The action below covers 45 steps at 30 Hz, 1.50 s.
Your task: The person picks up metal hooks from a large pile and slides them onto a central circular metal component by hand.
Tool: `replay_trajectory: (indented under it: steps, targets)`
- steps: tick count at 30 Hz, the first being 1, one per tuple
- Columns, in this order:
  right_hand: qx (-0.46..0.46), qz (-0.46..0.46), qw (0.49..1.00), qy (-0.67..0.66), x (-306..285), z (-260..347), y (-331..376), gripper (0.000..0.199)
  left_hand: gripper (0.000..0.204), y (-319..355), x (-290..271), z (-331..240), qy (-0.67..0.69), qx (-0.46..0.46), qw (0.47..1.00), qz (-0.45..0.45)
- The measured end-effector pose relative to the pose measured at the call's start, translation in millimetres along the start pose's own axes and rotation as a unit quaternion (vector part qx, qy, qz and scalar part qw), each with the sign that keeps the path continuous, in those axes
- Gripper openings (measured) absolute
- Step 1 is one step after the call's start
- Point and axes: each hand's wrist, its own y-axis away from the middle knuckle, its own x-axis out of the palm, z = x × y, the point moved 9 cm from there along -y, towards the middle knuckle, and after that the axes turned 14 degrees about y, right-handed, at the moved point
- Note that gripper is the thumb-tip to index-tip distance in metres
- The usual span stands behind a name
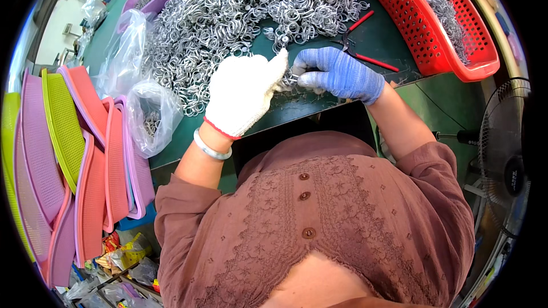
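Observation:
My left hand (242, 94), in a white knit glove with a red cuff, is closed at the table's near edge. My right hand (337, 74), in a blue knit glove, is pinched closed just beside it. Between the fingertips of both hands are small grey metal ring pieces (289, 80), partly hidden by the gloves. Beyond the hands rises a large heap of grey metal rings (228, 17). Pliers with red handles (374, 61) lie open on the table, right next to my right hand.
A red perforated basket (419, 45) holding metal pieces stands at right, with a black fan (505, 159) below it. Clear plastic bags (149, 94) and a purple basket (162, 0) are at left. Stacked coloured baskets (94, 194) fill the far left. The green table (185, 145) ends before me.

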Motion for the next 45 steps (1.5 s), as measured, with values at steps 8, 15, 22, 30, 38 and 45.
replay_trajectory:
  steps: [8,15,22,30,38,45]
  targets:
    - [-0.139,-0.074,0.980,0.121,-3.5,14.4,-3.6,0.018,0.027,-1.0,-1.2,1.3,0.044,-0.045,0.998,0.002]
    - [-0.211,-0.204,0.893,0.341,-9.6,38.7,8.2,0.017,0.032,-1.0,6.5,10.9,0.133,-0.137,0.982,0.007]
    - [-0.089,-0.138,0.983,0.076,-7.4,18.0,-0.1,0.023,0.028,4.2,-0.2,7.4,0.251,-0.099,0.958,-0.094]
    - [-0.063,-0.115,0.959,0.252,-10.9,13.8,-9.8,0.025,0.032,16.3,27.8,20.6,0.372,-0.281,0.885,-0.004]
    - [-0.040,-0.134,0.989,-0.049,-12.3,2.0,-4.7,0.044,0.024,32.0,45.5,30.1,0.667,-0.329,0.665,-0.070]
    - [-0.048,-0.175,0.975,-0.130,-2.4,-3.6,6.2,0.049,0.035,36.5,59.8,33.4,0.748,-0.381,0.536,-0.089]
